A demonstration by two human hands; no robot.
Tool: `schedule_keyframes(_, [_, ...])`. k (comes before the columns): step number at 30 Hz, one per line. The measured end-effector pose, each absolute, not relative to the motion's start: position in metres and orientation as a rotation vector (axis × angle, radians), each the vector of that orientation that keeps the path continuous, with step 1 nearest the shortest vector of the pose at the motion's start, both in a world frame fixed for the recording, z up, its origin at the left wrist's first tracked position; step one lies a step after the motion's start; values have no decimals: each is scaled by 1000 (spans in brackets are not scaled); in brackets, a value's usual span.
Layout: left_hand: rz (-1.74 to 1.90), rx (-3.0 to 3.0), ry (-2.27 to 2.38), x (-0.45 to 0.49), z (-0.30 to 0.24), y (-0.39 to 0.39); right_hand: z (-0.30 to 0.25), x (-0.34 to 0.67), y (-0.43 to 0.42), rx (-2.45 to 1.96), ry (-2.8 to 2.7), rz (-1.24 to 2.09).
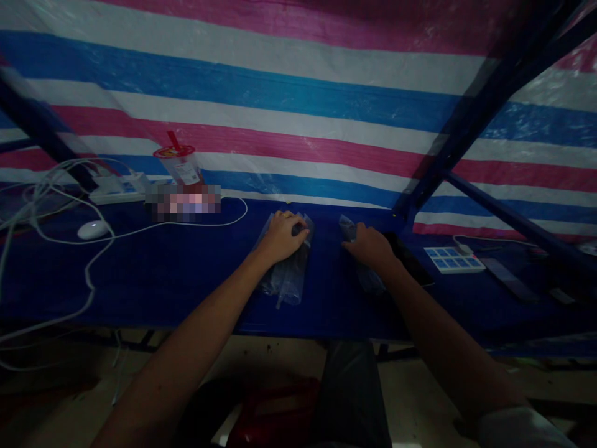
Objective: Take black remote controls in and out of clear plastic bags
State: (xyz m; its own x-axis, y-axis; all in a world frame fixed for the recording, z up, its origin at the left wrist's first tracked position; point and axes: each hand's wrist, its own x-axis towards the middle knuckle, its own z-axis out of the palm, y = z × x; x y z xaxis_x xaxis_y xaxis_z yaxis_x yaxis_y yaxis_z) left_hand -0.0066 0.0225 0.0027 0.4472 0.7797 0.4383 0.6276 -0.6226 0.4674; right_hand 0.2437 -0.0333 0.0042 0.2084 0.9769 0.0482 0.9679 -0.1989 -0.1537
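My left hand (283, 238) lies over a group of clear plastic packets (290, 283) on the blue table, its fingers curled around their upper part. What the packets contain is too dark to make out. To the right, my right hand (370, 247) grips another clear plastic packet (348, 227), whose top sticks out past the fingers. The lower end of that packet (370, 281) shows beneath the hand and rests on the table. A dark flat object (410, 264) lies just beside my right wrist, partly hidden by the arm.
A lidded cup with a red straw (183, 168) stands at the back left, near a power strip (119, 194), tangled white cables (44, 205) and a white mouse (92, 229). On the right are a label sheet (454, 260) and a phone-like slab (508, 279). A blue metal brace (494, 118) slants upward.
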Motion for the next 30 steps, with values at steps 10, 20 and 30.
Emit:
schedule_keyframes(10, [1036, 2412, 1223, -9, 7, 24, 2, 237, -32, -2253, -1833, 245])
schedule_keyframes(20, [1065, 2367, 1214, -10, 11, 21, 2, 236, -26, -1905, -1387, 719])
schedule_keyframes(30, [1114, 2295, 1121, -9, 18, 16, 15, 234, -22, -1160, -568, 1537])
